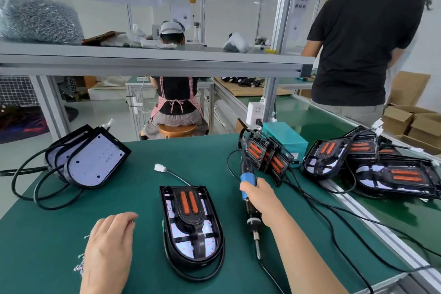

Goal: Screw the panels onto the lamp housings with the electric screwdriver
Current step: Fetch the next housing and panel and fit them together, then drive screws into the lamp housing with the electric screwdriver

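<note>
A black lamp housing (191, 229) lies on the green mat (59, 229) in front of me, its black panel with two orange strips facing up. My right hand (259, 194) grips the blue-collared electric screwdriver (250, 210) just right of the housing, bit pointing down toward me and off the panel. My left hand (109, 246) rests on the mat left of the housing, fingers curled, with what looks like a small screw (132, 222) pinched at the fingertips. Loose screws (80, 264) lie beside that wrist.
Housings with bare white boards (93, 162) are stacked at the far left. Panelled housings (267, 156) pile up at the right, more (393, 174) on the conveyor. A teal box (286, 138), black cables (322, 212) and a white connector (160, 168) lie about. A person (358, 43) stands at the right.
</note>
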